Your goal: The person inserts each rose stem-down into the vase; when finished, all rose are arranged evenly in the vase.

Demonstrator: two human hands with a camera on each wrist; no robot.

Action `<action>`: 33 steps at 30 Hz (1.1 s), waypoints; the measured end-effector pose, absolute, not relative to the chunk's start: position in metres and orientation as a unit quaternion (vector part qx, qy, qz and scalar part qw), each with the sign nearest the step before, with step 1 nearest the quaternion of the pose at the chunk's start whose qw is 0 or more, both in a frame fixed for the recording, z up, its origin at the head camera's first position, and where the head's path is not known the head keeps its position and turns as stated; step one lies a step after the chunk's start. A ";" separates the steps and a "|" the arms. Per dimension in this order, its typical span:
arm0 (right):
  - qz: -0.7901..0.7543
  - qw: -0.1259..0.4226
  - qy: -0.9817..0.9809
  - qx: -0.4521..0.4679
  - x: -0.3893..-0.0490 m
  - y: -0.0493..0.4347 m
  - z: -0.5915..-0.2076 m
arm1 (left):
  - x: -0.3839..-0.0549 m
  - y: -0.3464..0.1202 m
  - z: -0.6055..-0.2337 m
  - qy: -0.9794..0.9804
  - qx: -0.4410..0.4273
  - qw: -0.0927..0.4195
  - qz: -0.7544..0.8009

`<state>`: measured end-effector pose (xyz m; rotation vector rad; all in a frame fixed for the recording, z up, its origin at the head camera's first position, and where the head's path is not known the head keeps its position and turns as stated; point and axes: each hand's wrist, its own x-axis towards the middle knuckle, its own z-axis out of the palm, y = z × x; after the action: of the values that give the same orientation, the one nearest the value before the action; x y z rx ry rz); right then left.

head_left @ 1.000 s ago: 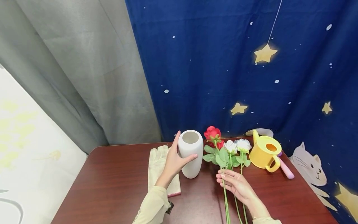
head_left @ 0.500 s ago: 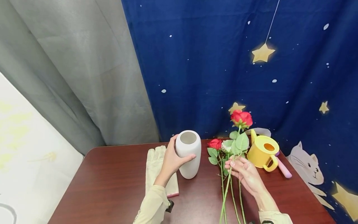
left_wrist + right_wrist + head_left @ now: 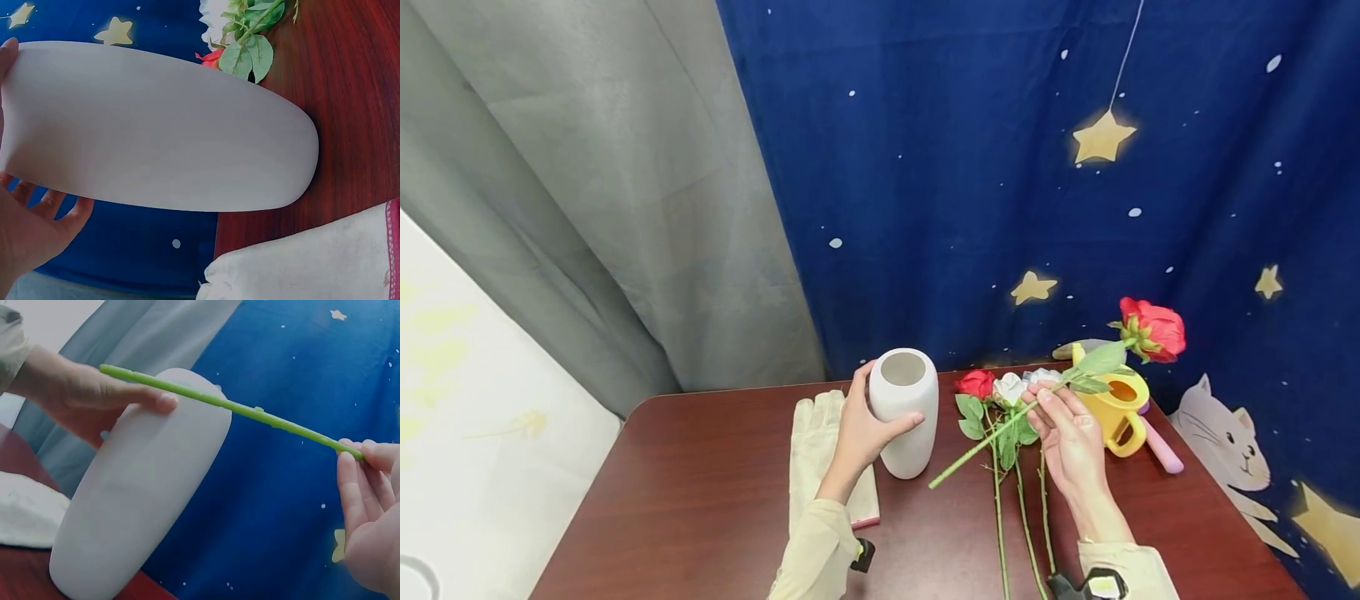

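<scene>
Behind the rose, the watering can is partly hidden.

Relative to one second ago, the right grip has moved back and to the right, towards the yellow watering can. The red rose pinched in it has rotated from near-upright to a strong rightward tilt. Its bloom has shifted from the worktop's far edge to above and right of the can. Its leaves now overlap the can. The stem now slants, its cut end lifted into view and directed towards the white vase. The second red rose, previously part-covered, is exposed. A wrist device has entered view.
</scene>
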<state>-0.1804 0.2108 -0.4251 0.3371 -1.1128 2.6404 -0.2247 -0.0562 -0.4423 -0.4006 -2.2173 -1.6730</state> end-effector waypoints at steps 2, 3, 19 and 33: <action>0.912 0.123 -0.368 0.129 -0.182 0.210 -0.422 | -0.222 -0.056 -0.439 -0.778 -0.140 0.163 -0.590; 0.914 0.119 -0.363 0.136 -0.183 0.209 -0.421 | -0.220 -0.056 -0.436 -0.778 -0.142 0.163 -0.591; 0.929 0.185 -0.321 0.022 -0.193 0.190 -0.384 | -0.203 -0.053 -0.409 -0.773 -0.157 0.155 -0.595; 0.910 0.254 -0.328 -0.003 -0.205 0.179 -0.368 | -0.204 -0.053 -0.409 -0.769 -0.154 0.142 -0.605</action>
<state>-0.2052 0.1787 -0.3680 -0.0078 -0.8905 2.4724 -0.2035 -0.0535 -0.4085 -0.4442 -2.2185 -1.7452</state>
